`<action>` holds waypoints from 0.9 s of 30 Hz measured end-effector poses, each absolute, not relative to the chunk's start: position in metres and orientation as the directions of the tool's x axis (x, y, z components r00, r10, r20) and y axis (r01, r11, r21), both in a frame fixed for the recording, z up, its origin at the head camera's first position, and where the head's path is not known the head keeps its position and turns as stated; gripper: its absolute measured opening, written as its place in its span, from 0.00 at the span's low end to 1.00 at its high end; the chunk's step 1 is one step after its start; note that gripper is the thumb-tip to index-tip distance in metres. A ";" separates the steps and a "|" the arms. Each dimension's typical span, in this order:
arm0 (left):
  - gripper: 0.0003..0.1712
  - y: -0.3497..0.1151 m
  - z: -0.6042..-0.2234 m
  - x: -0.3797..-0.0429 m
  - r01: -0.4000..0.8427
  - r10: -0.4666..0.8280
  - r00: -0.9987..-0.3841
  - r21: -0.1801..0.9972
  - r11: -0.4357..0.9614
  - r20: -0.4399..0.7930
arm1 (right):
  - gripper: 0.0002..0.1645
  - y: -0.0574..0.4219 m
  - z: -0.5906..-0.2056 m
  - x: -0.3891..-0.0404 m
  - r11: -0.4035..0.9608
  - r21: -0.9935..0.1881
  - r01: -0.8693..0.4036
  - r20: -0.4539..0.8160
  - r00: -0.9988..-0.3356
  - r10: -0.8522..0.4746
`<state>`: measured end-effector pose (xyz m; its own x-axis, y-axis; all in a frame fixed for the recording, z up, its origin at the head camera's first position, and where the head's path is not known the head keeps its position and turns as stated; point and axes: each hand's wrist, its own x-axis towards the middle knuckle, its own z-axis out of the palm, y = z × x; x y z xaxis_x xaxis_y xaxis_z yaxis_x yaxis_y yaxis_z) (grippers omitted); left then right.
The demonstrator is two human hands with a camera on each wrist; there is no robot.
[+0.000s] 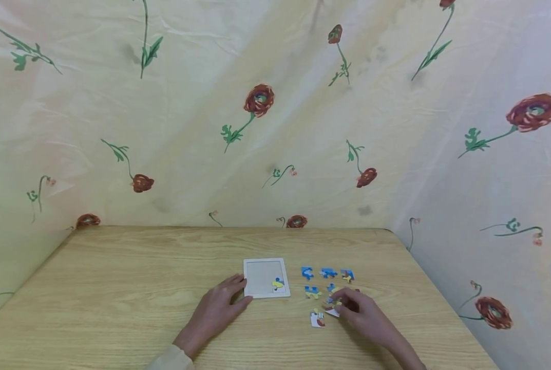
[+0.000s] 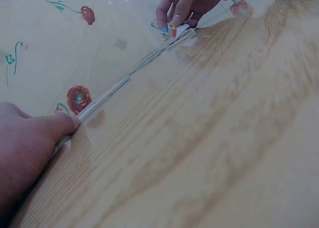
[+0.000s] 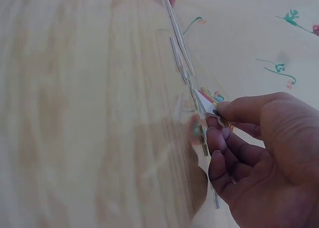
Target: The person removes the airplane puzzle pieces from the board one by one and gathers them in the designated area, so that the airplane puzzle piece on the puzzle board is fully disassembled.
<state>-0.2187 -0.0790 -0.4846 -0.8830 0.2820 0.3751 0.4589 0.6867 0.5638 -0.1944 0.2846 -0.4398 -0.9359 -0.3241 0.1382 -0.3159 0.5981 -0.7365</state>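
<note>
My right hand [image 1: 365,316] pinches a jigsaw puzzle piece [image 3: 207,106] between thumb and fingers, tilted up close over the table, with its white and red part facing out. A white-rimmed puzzle tray [image 1: 245,277] lies flat in the middle. One yellow, blue and white piece [image 1: 278,285] sits in its near right corner. My left hand [image 1: 216,307] rests at the tray's left edge, fingertips and thumb against the rim. Directly left of the right hand lies a white and red piece [image 1: 318,320]. The right fingers partly hide other pieces beneath them.
Several loose pieces lie right of the tray, among them a blue one [image 1: 307,273], a blue and white one [image 1: 328,273], a blue and orange one [image 1: 347,276] and a blue and yellow one [image 1: 312,292]. A flowered curtain [image 1: 187,128] hangs behind the wooden table [image 1: 141,277].
</note>
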 end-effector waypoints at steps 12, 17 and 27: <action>0.26 -0.079 -0.483 -0.218 0.459 0.283 -0.883 0.567 0.684 0.373 | 0.10 0.296 -0.440 -0.186 0.585 -0.750 -0.309 0.117 -0.933 -0.341; 0.26 -0.078 -0.483 -0.218 0.453 0.279 -0.887 0.572 0.684 0.369 | 0.10 0.300 -0.440 -0.184 0.610 -0.739 -0.285 0.092 -0.940 -0.328; 0.26 -0.079 -0.485 -0.219 0.459 0.282 -0.882 0.553 0.696 0.378 | 0.09 0.299 -0.443 -0.183 0.621 -0.717 -0.316 0.104 -0.930 -0.353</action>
